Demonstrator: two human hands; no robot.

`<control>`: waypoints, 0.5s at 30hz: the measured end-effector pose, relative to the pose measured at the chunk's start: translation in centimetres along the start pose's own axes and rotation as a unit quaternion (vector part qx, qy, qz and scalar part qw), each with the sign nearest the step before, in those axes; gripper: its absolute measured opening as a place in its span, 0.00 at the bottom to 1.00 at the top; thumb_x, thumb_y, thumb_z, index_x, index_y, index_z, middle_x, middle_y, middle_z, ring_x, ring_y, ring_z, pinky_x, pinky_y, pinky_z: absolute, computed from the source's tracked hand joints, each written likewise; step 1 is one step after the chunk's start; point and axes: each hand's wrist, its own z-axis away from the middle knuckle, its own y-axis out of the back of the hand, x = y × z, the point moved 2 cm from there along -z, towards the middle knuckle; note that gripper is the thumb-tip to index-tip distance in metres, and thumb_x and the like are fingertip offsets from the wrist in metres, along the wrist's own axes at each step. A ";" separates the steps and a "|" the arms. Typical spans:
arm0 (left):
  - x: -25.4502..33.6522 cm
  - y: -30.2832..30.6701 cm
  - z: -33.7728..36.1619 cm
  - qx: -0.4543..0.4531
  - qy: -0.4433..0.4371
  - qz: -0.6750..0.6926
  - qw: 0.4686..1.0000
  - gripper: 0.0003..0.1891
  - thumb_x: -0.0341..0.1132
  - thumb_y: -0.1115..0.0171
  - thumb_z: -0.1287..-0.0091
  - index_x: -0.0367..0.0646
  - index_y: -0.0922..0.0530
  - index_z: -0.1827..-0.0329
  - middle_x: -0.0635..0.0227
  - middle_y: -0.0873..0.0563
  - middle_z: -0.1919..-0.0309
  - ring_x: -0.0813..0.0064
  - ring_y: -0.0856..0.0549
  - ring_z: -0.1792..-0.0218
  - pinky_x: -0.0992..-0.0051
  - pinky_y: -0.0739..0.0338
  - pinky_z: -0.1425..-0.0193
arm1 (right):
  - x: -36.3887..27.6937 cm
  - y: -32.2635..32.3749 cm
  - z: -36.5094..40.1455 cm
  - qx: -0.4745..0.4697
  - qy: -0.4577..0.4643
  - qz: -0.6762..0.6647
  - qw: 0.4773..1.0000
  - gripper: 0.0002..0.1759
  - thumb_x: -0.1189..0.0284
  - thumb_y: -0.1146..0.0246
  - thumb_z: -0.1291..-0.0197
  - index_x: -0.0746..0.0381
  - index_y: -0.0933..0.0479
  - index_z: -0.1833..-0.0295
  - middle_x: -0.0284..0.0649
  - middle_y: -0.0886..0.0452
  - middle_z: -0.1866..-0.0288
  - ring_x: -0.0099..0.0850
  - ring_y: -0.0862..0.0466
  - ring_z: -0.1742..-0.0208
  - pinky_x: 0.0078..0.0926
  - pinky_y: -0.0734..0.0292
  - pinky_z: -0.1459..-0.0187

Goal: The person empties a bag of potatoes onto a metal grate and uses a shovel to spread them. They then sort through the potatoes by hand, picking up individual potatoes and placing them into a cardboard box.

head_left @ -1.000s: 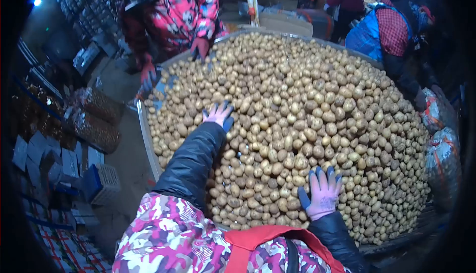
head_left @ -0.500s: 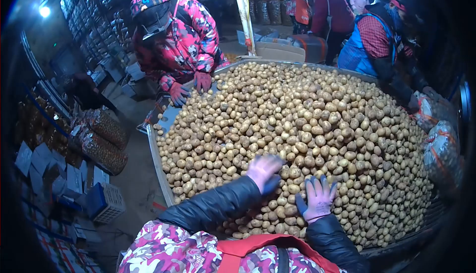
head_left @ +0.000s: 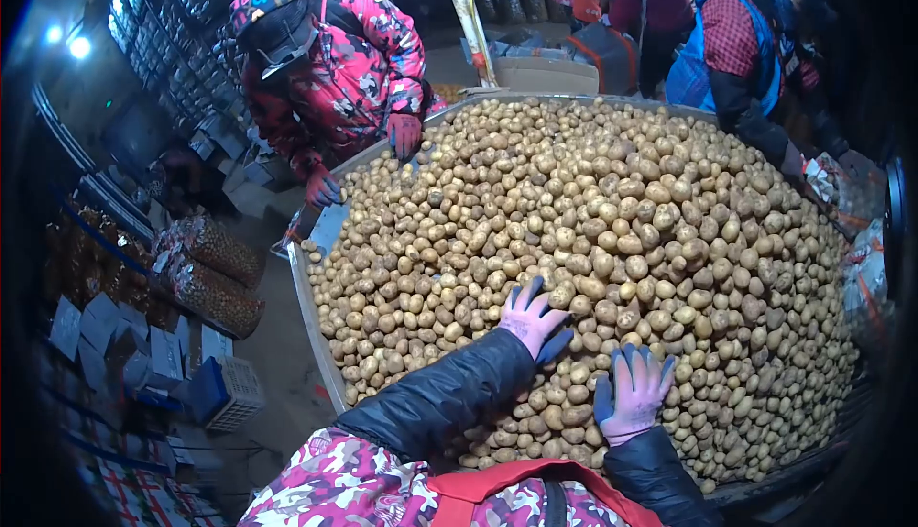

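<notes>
A broad heap of potatoes (head_left: 593,230) fills the large metal-edged table in front of me. My left hand (head_left: 534,319), in a pink glove with blue fingertips, rests on the heap with its fingers spread. To its right and a little nearer to me, my right hand (head_left: 634,393) wears a matching glove and lies on the potatoes, fingers also apart. Both hands touch the potatoes, and no potato is gripped in either. Dark padded sleeves cover my forearms.
Across the table a person (head_left: 335,58) in a pink patterned jacket has gloved hands at the heap's edge. Another person (head_left: 732,49) stands at the right, near mesh bags (head_left: 865,269). A blue-white crate (head_left: 234,393) and filled sacks (head_left: 215,278) lie on the left. A pole (head_left: 466,15) rises behind.
My left hand has turned, its fingers now spread and pointing farther forward. My right hand stays flat on the heap. The opposite person's hands have moved apart. The view has shifted slightly.
</notes>
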 end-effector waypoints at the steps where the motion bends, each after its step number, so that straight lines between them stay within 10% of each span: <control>1: -0.6 0.2 -0.3 0.000 -0.003 -0.001 1.000 0.20 0.49 0.31 0.36 0.54 0.17 0.43 0.55 0.20 0.39 0.39 0.31 0.28 0.34 0.37 0.28 | -0.1 0.1 -0.1 -0.002 -0.003 0.003 1.000 0.25 0.61 0.34 0.42 0.61 0.20 0.41 0.46 0.21 0.37 0.50 0.26 0.33 0.72 0.51 0.24; 6: -6.7 0.0 -4.1 -0.124 0.118 -0.139 0.975 0.28 0.49 0.32 0.39 0.56 0.20 0.35 0.57 0.31 0.24 0.50 0.33 0.24 0.32 0.44 0.23 | -0.2 0.2 -0.3 -0.019 -0.012 -0.003 1.000 0.24 0.60 0.32 0.43 0.59 0.19 0.43 0.44 0.21 0.38 0.49 0.26 0.34 0.74 0.49 0.26; 15: -15.2 -0.7 -8.1 -0.047 0.078 -0.208 0.974 0.28 0.53 0.29 0.42 0.65 0.20 0.36 0.57 0.34 0.22 0.45 0.32 0.26 0.36 0.42 0.24 | 0.5 -0.1 -0.1 -0.035 0.001 -0.003 0.999 0.23 0.58 0.34 0.42 0.59 0.19 0.44 0.44 0.20 0.40 0.49 0.25 0.36 0.76 0.45 0.29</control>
